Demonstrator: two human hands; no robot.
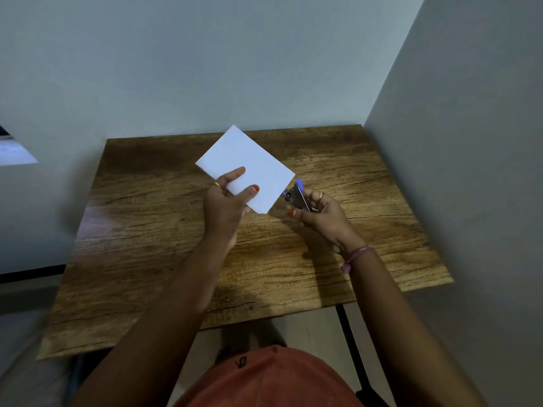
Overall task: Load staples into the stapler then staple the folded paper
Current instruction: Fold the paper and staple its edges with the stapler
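Observation:
A folded white paper [249, 163] is held up above the wooden table [147, 254], tilted like a diamond. My left hand [227, 201] grips its lower left part, thumb on top. My right hand [318, 214] is shut around a small stapler [296, 196] with a blue tip and a metal body. The stapler's mouth touches the paper's lower right edge. Whether the edge sits inside the jaws I cannot tell.
Grey walls stand close behind the table and along its right side [455, 142]. A black table leg [349, 333] shows below the front edge. My lap in an orange garment [264, 380] fills the bottom of the view.

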